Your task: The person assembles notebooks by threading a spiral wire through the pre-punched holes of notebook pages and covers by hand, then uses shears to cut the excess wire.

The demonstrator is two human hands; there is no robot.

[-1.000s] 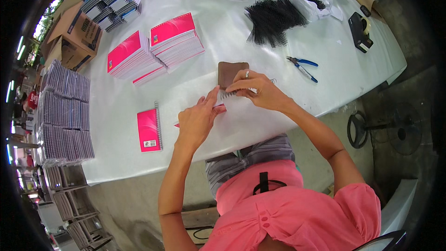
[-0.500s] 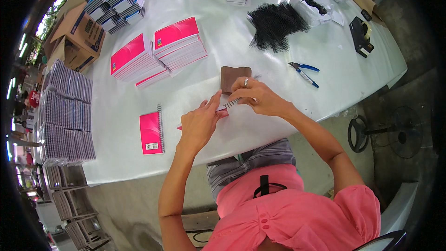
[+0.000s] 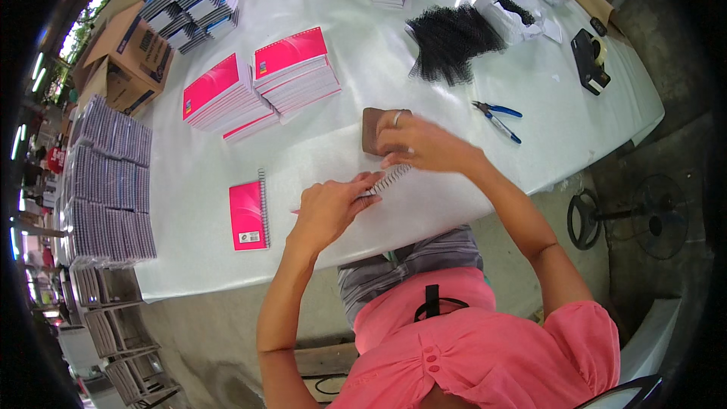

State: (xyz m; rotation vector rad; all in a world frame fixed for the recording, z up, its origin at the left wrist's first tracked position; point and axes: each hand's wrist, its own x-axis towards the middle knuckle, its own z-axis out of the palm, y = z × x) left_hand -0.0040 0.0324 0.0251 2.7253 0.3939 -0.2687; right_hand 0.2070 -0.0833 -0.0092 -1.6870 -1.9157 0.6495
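Observation:
My left hand (image 3: 333,208) is closed on a small pink notebook (image 3: 295,211), mostly hidden beneath the fingers. A dark wire coil (image 3: 390,179) runs along the notebook's edge, from my left fingertips up toward the right. My right hand (image 3: 428,144) is over the coil's upper end, its curled fingers smeared by motion; whether they grip the coil is unclear. Partly under that hand lies a flat brown pad (image 3: 372,132). A coil-bound pink notebook (image 3: 244,216) rests on the table left of my left hand.
Two stacks of pink notebooks (image 3: 291,53) stand farther back. Loose black coils (image 3: 450,42), blue-handled cutters (image 3: 497,120) and a tape dispenser (image 3: 589,60) lie to the right. Wrapped notebook stacks (image 3: 110,182) and a cardboard box (image 3: 132,60) line the left side. A fan (image 3: 659,212) stands beyond the table.
My right hand has shifted slightly up over the brown pad and blurred. My left hand has turned a little, and more of the coil shows along the notebook's edge.

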